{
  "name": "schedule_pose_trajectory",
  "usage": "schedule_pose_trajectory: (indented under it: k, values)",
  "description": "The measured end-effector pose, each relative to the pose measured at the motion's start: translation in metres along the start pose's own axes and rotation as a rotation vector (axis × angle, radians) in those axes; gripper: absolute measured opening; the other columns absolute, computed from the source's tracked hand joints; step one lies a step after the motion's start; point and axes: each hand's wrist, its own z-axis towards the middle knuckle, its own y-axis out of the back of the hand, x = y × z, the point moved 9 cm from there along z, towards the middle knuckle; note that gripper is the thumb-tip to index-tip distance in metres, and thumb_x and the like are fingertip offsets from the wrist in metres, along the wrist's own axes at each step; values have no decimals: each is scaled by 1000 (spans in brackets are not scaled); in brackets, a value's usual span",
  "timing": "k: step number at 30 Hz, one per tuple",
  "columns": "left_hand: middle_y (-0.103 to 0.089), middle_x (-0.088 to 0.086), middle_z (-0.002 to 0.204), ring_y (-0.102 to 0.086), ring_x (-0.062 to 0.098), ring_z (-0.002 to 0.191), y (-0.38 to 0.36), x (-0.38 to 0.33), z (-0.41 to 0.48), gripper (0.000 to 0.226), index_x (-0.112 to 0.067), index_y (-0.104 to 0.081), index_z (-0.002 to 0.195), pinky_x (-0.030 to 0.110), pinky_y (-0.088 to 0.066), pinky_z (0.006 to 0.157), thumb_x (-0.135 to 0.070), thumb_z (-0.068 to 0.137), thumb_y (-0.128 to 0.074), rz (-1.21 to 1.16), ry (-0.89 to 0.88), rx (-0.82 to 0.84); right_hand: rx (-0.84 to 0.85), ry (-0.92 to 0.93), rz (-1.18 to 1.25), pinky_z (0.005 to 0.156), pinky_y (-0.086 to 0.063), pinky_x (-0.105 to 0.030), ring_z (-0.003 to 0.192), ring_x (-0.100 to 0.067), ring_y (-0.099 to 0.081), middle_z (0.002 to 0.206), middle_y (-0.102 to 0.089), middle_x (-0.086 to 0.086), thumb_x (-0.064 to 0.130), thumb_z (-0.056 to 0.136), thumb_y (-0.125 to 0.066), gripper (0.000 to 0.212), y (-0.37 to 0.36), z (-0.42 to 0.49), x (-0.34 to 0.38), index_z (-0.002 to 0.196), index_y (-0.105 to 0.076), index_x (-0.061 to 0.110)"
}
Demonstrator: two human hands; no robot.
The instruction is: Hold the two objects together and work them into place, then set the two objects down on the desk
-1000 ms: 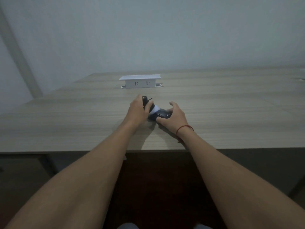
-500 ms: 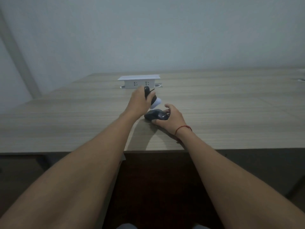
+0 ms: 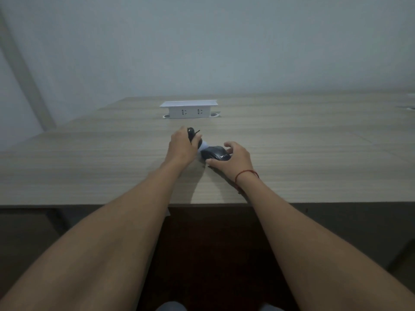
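Black plastic computer mouse (image 3: 215,153) on pale wood-grain desk (image 3: 314,158), well on near side of white pop-up socket box (image 3: 188,109). Your right hand (image 3: 235,157) cups mouse, thumb and fingers curled round its sides. Your left hand (image 3: 182,147), just left of mouse, grips small dark object with white tip (image 3: 195,140); what it is, cannot tell. Steady mouse firmly, wrist low. Both forearms stretched forward, converging toward mouse.
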Motion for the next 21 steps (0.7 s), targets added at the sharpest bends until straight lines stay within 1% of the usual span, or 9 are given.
schedule_pose_trajectory:
  k: [3,5,7,9,11,15,17,19,21]
  values:
    - [-62,13,86,-62,32,83,-1,-6,-7,30,-4,-60,85,43,-55,76,-33,88,-63,-178,35,-52,-50,-3,-9,86,-54,-43,98,-23,-61,111,-62,-5,49,55,-81,69,4,0,0,115,-60,24]
    - [-63,17,96,-61,33,90,-3,-7,-13,30,0,-60,94,40,-53,80,-30,89,-63,-112,75,-65,-58,4,-14,87,-53,-41,100,-23,-61,112,-64,-5,50,60,-78,63,6,-2,2,113,-63,21]
    - [-61,19,108,-59,35,98,-4,-5,-14,32,2,-58,103,36,-47,79,-27,91,-61,-38,130,-70,-59,7,18,87,-51,-35,103,-22,-60,113,-65,-5,43,72,-74,49,9,-5,4,111,-66,15]
    - [-61,21,109,-60,36,99,-2,-3,-12,33,4,-59,102,33,-43,75,-27,90,-60,-44,152,-93,-67,7,46,82,-53,-33,95,-20,-63,103,-69,-4,35,78,-71,33,12,-5,3,102,-68,13]
    - [-63,20,105,-62,35,97,1,0,-13,33,2,-61,99,32,-43,72,-29,89,-60,-59,163,-130,-64,14,64,77,-53,-32,87,-17,-62,94,-68,-1,35,79,-71,27,11,-6,4,96,-68,15]
    - [-60,18,105,-61,34,96,-4,-1,-23,28,-1,-60,101,32,-41,72,-26,91,-61,70,129,-97,-91,13,36,64,-45,-24,82,-13,-60,87,-65,4,41,78,-72,28,12,-4,4,93,-68,18]
    - [-62,20,105,-60,34,96,-5,-2,-22,28,1,-61,98,33,-44,73,-25,89,-62,19,127,-121,-113,7,26,66,-44,-25,82,-13,-58,89,-64,4,42,77,-72,33,15,-3,3,98,-68,17]
    - [-63,21,102,-61,35,95,-7,2,-20,27,1,-61,93,36,-49,75,-24,85,-64,-69,176,-143,-127,3,36,68,-44,-24,82,-13,-56,91,-61,2,40,76,-74,39,16,-2,2,103,-67,13]
    - [-64,19,98,-63,33,89,-13,9,-19,27,1,-62,89,34,-50,69,-24,82,-67,-116,224,-117,-146,-7,44,70,-46,-25,83,-14,-57,94,-63,-1,39,75,-76,43,18,-1,0,105,-67,11]
